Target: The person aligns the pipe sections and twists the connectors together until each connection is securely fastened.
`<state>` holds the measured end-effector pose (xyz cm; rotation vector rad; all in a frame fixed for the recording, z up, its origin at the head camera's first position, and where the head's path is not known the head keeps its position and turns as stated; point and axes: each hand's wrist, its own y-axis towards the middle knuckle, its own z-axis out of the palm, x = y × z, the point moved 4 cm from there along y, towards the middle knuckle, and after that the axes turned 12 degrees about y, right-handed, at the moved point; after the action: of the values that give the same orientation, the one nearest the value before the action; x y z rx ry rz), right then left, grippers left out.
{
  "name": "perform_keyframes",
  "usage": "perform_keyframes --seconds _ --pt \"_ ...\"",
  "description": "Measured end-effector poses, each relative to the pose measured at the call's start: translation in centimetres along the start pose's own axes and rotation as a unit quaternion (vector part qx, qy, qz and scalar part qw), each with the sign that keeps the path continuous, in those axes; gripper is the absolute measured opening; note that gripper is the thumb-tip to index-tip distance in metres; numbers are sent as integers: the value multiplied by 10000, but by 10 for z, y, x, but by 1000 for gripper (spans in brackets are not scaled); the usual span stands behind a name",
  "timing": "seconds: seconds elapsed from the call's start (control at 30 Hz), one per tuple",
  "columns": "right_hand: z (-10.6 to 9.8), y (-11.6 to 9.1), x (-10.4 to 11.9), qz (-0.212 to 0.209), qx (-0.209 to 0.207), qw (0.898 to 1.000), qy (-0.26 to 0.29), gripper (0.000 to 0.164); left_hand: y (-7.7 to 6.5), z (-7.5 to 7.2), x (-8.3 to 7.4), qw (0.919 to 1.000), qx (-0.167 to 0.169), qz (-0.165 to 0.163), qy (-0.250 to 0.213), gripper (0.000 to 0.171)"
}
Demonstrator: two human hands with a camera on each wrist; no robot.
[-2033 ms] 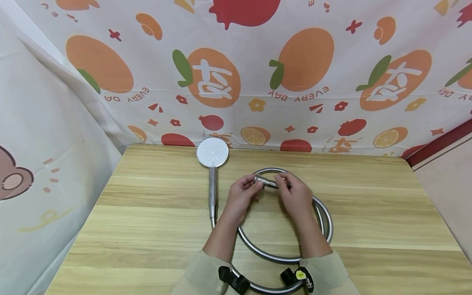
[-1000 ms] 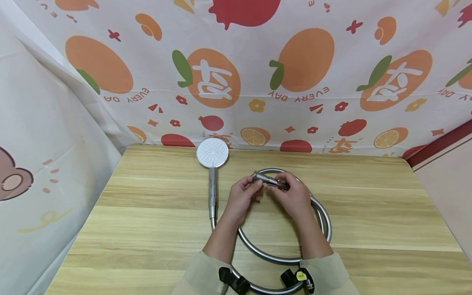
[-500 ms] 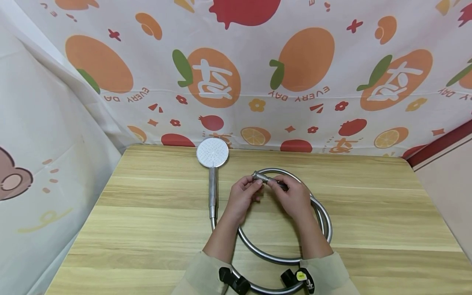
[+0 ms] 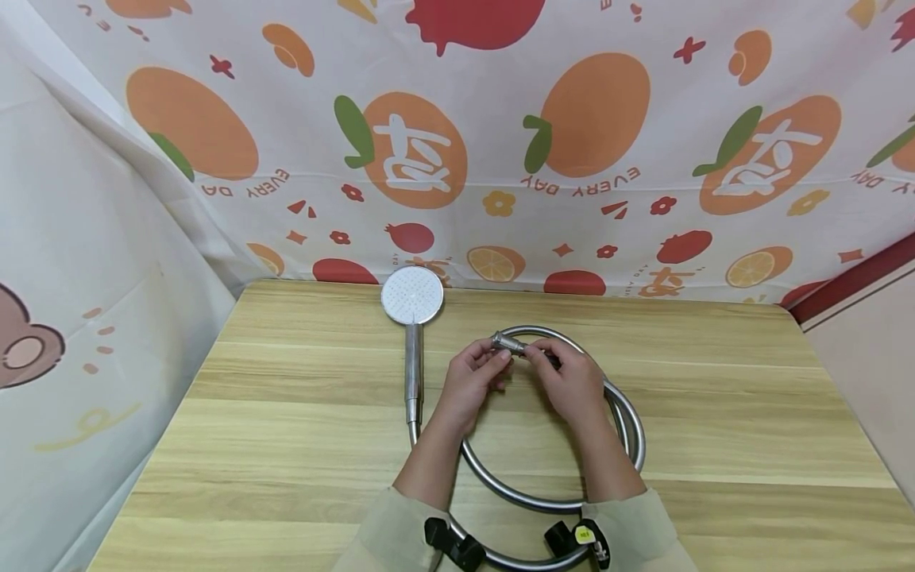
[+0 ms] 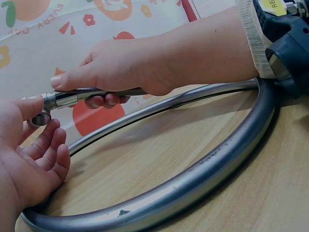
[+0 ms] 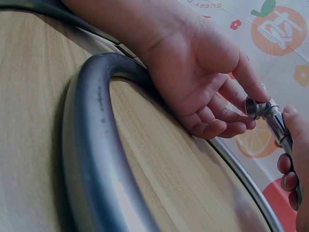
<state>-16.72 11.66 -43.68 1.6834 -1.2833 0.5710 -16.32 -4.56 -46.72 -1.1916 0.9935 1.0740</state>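
Note:
My left hand (image 4: 468, 377) pinches a small chrome elbow fitting (image 6: 261, 109) between thumb and fingertips. A round threaded opening shows on the fitting's side in both wrist views. From the other side, my right hand (image 4: 575, 385) grips the end of the metal shower hose (image 4: 529, 502), its thumb lying along the chrome nut (image 5: 66, 99) that meets the fitting. The right fingers curl beneath the hose. Both hands are raised over the hose coil. To their left, a shower head (image 4: 412, 295) with a white face and chrome handle lies on the table.
Several loops of hose circle under my forearms on the wood-grain table (image 4: 736, 413). A fruit-print cloth (image 4: 493, 159) hangs along the back edge, and a pale cloth (image 4: 107, 318) drapes at the left. Black straps with devices (image 4: 453, 544) sit on the sleeves.
My right hand has shifted its hold on the hose end; its thumb moved from below the hose up onto the nut. The left hand stays on the fitting almost unmoved.

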Motion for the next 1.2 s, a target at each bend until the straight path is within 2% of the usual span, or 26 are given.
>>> perform_keyframes --seconds 0.37,0.63,0.93,1.2 --pt "-2 1 -2 63 -238 9996 -130 22 1 0 1 9999 24 1 151 25" --pt "-3 2 -3 38 -353 9994 -5 19 1 1 1 9998 23 17 204 26" --pt "-1 1 -5 161 -156 9986 485 12 0 1 1 10000 35 -36 65 24" --pt "1 0 -8 152 25 9981 598 27 1 0 1 10000 -1 -46 41 27"
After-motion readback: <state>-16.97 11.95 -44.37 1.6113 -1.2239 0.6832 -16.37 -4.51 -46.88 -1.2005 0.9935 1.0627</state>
